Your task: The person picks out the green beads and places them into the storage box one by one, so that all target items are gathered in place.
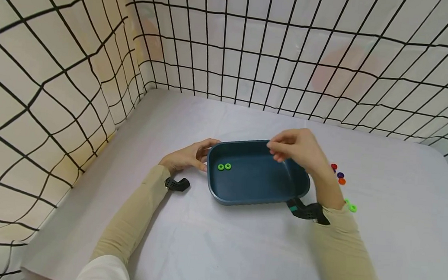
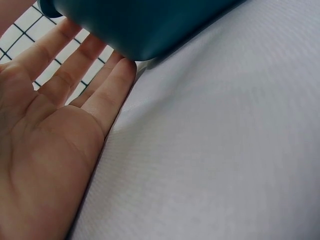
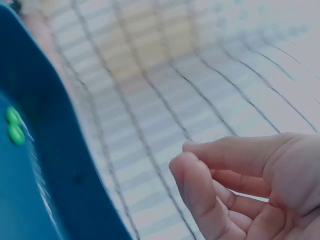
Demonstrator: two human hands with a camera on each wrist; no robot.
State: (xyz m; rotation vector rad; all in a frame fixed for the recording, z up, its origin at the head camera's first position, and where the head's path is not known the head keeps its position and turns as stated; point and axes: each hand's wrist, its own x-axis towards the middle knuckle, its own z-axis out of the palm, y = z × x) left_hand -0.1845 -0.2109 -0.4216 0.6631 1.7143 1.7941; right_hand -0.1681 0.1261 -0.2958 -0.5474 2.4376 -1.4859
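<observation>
A dark blue rectangular tray [image 1: 252, 181] with rounded corners sits on the white table. Inside it, toward the left end, two small green rings [image 1: 224, 166] lie side by side. My left hand [image 1: 187, 155] rests against the tray's left end; in the left wrist view its fingers are extended, fingertips at the outer wall [image 2: 130, 30]. Over the tray's far right part is my right hand [image 1: 297, 149], its fingers curled. Thumb and index fingertip meet in the right wrist view, and nothing shows between them there.
Right of the tray lie small red [image 1: 334, 166], purple [image 1: 340, 175] and orange [image 1: 342, 181] pieces. Green pieces [image 1: 353, 208] lie beside the right wrist, partly hidden by it. A black wire grid [image 1: 245, 52] borders the table [image 1: 209, 238] at the back and sides.
</observation>
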